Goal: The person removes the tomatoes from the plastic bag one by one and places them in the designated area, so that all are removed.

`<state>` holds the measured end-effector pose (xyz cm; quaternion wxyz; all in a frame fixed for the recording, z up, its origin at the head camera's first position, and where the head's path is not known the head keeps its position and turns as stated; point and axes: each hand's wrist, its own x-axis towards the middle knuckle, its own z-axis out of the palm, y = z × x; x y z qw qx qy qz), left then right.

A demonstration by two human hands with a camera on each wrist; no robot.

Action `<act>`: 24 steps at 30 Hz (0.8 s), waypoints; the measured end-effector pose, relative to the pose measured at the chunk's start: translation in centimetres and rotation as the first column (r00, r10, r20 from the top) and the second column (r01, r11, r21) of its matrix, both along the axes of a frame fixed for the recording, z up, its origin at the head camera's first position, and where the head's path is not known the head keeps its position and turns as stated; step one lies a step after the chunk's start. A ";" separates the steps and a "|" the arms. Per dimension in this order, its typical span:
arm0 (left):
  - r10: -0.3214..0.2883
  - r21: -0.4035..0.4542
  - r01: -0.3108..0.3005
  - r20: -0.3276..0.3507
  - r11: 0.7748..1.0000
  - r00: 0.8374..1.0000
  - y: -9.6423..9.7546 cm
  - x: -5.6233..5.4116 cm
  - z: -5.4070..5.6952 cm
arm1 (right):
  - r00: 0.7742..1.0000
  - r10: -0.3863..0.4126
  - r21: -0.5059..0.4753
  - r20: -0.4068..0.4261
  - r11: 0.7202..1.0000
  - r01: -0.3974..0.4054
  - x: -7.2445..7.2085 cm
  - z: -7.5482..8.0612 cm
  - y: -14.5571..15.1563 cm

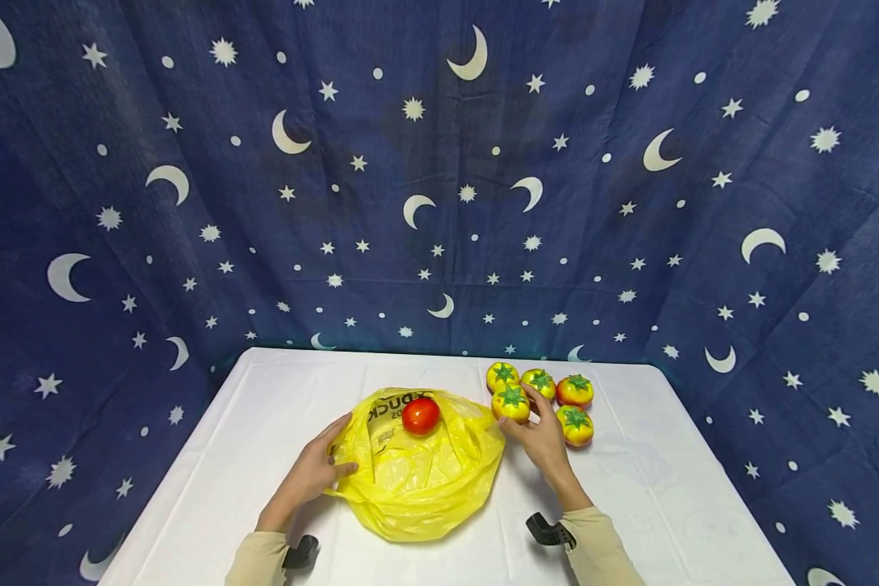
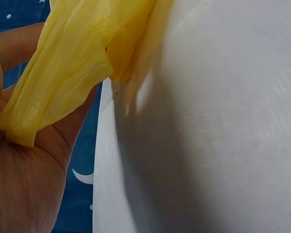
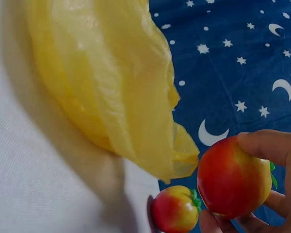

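A yellow plastic bag (image 1: 417,517) lies spread on the table with its mouth facing up. Inside it shows a shiny red tomato (image 1: 421,416). My left hand (image 1: 313,468) holds the bag's left rim, the thumb inside the mouth and the fingers outside; the left wrist view has a fold of plastic (image 2: 63,73) across the palm. Just beyond the bag's right edge, my right hand (image 1: 545,443) grips a red-and-yellow tomato (image 3: 233,177) with a green leafy top, between thumb and fingers. Several similar tomatoes (image 1: 575,426) stand behind and right of that hand.
White cloth covers the table (image 1: 666,488). A dark blue curtain (image 1: 381,203) with moons and stars hangs behind and at the sides. Black wrist mounts (image 1: 549,531) sit by both sleeves, just above the table.
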<state>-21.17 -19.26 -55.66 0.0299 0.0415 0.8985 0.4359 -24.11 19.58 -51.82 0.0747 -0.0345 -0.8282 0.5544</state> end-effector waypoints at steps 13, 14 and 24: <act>-0.003 0.012 0.003 0.010 1.000 1.000 -0.2 0.2 0.1 | 0.998 -0.031 0.051 0.051 0.998 0.028 -1.1 -1.8 0.3; -0.005 0.012 0.005 0.013 1.000 1.000 -0.2 0.2 0.1 | 0.998 -0.034 0.048 0.051 0.998 0.032 -1.2 -1.9 0.3; -0.012 0.007 0.012 -0.002 1.000 1.000 -0.3 0.2 0.0 | 0.995 -0.056 0.031 0.080 0.998 0.054 -1.8 -2.8 0.2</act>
